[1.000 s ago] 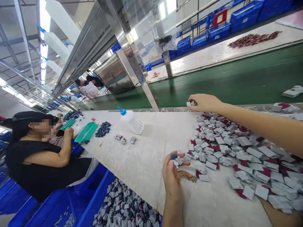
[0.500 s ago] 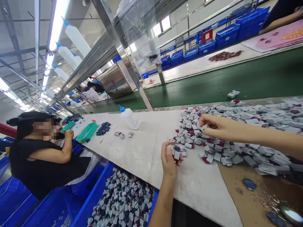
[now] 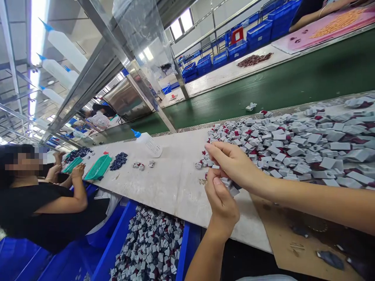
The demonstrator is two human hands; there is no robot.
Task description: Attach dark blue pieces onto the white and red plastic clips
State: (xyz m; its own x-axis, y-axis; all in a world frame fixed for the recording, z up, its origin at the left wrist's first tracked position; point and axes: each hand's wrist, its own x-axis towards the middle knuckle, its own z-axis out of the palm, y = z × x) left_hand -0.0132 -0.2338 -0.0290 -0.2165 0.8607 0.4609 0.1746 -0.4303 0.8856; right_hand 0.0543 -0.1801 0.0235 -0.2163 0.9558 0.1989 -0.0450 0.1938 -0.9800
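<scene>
Both hands meet over the near edge of the white table (image 3: pixel 175 183). The left hand (image 3: pixel 222 205) and right hand (image 3: pixel 234 164) each pinch the same small grey piece (image 3: pixel 231 186) — held between them, the loose pile (image 3: pixel 293 144) lying to the right.

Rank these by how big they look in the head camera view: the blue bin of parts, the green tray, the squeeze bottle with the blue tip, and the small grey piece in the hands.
1. blue bin, though nearness inflates it
2. green tray
3. squeeze bottle, close to the tray, so unsure
4. grey piece, pinched between left hand and right hand
</scene>
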